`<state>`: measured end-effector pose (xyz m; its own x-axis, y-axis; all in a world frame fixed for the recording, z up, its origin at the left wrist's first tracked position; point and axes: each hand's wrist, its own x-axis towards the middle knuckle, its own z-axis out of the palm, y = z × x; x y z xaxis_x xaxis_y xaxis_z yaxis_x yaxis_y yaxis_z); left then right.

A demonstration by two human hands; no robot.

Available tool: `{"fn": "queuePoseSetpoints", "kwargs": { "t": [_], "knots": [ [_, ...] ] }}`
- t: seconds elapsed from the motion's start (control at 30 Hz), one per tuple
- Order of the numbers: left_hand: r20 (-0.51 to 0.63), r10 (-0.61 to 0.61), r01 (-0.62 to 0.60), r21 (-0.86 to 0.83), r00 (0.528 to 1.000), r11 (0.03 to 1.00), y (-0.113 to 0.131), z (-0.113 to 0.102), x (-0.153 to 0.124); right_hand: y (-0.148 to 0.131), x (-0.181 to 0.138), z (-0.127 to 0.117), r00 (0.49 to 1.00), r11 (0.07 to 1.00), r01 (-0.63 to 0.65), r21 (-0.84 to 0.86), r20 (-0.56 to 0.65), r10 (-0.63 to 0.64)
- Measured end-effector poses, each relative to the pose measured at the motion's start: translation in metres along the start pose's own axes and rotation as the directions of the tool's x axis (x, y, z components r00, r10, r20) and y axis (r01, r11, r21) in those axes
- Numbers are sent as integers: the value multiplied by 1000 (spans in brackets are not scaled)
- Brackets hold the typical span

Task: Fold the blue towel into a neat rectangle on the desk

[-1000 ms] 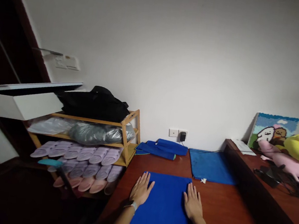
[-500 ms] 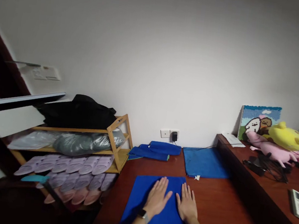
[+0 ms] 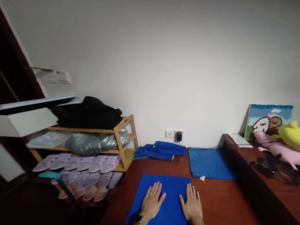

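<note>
A bright blue cloth (image 3: 167,220) lies spread flat on the reddish-brown wooden table (image 3: 225,213); its near end runs out of view. My left hand (image 3: 152,202), with a watch (image 3: 140,220) on its wrist, rests palm down on the cloth's left half, fingers stretched out. On the cloth's right edge lies my right hand (image 3: 192,204), also palm down with its fingers extended. Behind, against the wall, are crumpled blue cloths (image 3: 158,151) with a green edge. To their right a flat, lighter blue cloth (image 3: 210,163) shows a small white tag.
A wooden rack (image 3: 124,142) with slippers (image 3: 86,163) and a black bag (image 3: 90,112) stands at left. On a raised ledge at right sit plush toys (image 3: 298,136), a dog picture (image 3: 270,122) and tangled cables (image 3: 276,170). A plug (image 3: 179,135) with a cord is in the wall.
My left hand has slid slightly left and toward me over the cloth. The right hand stays at the right edge. The whole view has shifted a little.
</note>
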<state>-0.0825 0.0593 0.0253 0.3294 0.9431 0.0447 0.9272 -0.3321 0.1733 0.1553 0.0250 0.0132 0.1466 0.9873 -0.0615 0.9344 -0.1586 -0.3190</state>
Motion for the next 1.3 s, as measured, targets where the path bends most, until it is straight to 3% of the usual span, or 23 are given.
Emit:
{"fn": "queuePoseSetpoints", "kwargs": {
  "t": [0.1, 0.2, 0.47, 0.6, 0.83, 0.9, 0.97, 1.07, 1.17, 1.23, 1.3],
  "knots": [
    [-53, -164, 166, 40, 985, 985, -47, -1, -16, 3, 0, 6, 1000, 1000, 6, -9, -17, -6],
    [-107, -182, 188, 47, 977, 981, -71, 6, -26, 4, 1, 10, 1000, 1000, 4, -15, -12, -5],
    [-134, -170, 175, 23, 976, 984, -68, 7, -27, -2, -8, -2, 999, 999, -12, -50, 30, 14],
    [-144, -170, 175, 23, 975, 984, -68, 9, -26, -1, -31, 6, 999, 999, 9, -44, -42, -11],
    [-129, -142, 153, 81, 981, 985, -68, -2, -25, 0, -52, 9, 1000, 1000, 1, -15, -21, -1],
    [-166, -89, 105, 88, 982, 991, -56, -9, -26, -1, -52, 6, 1000, 1000, 4, 3, -14, -4],
    [-202, -28, 43, 70, 979, 997, -29, -12, -26, -1, -51, 5, 1000, 1000, 7, 20, -15, -7],
    [-152, 133, -132, 17, 979, 991, 35, 0, -28, 0, -52, 5, 1000, 1000, 11, 15, -11, -11],
    [-90, 310, -316, -53, 946, 947, 97, 24, -30, 3, -54, 5, 998, 998, 55, -39, 25, -55],
    [-77, 307, -314, -96, 949, 945, 117, 36, -31, 4, -56, 4, 996, 994, 81, -79, 49, -77],
    [-67, 265, -271, -111, 962, 956, 114, 38, -35, 3, -56, 3, 996, 992, 72, -99, 50, -67]
  ]
}}
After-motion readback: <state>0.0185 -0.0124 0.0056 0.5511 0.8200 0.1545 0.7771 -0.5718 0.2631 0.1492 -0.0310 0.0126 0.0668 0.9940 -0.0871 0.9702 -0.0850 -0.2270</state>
